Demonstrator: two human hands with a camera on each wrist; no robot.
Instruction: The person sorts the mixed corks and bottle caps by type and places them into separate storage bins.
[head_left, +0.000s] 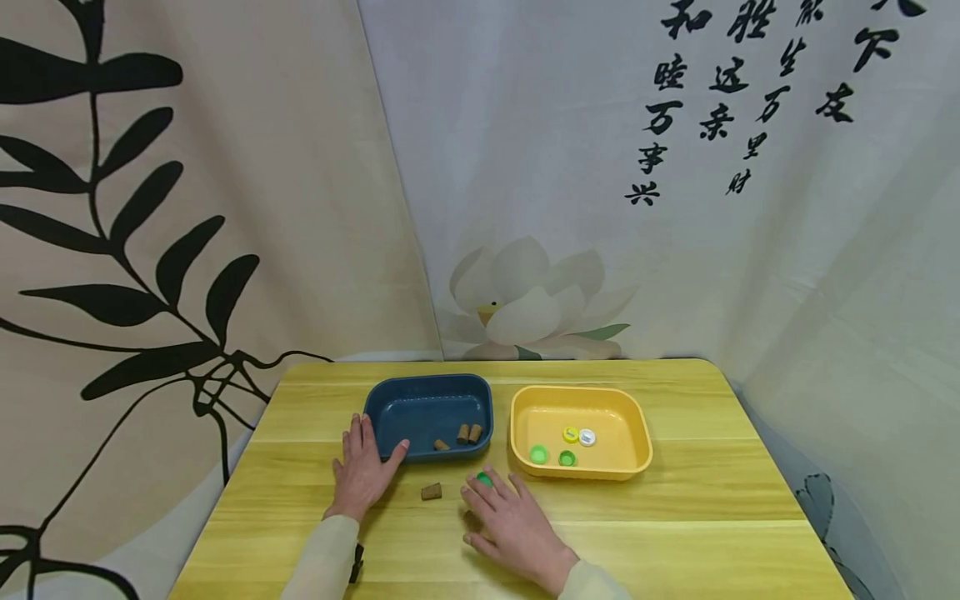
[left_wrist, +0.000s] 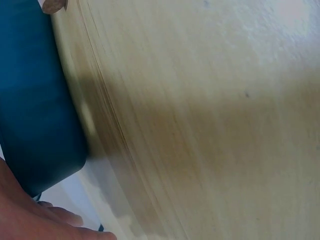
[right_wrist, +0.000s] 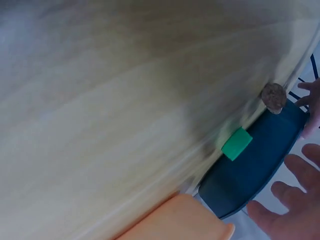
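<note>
— Looking down at the tabletop: where do the two hands lie?

— Both lie flat with fingers spread and hold nothing; the left hand rests on the wood with its thumb against the near wall of the blue tray; the right hand rests near the middle, its fingertips touching a green cap.

— And the cap itself?

— On the wood, just in front of the gap between the blue tray and the yellow tray; a brown cork lies on the wood between the hands, touched by neither.

— What do the trays hold?

— Three more cork pieces in the blue tray's near right corner; four caps in the yellow one, green, yellow and white; the wrist views are blurred, though the right one shows the green cap beside the blue tray.
</note>
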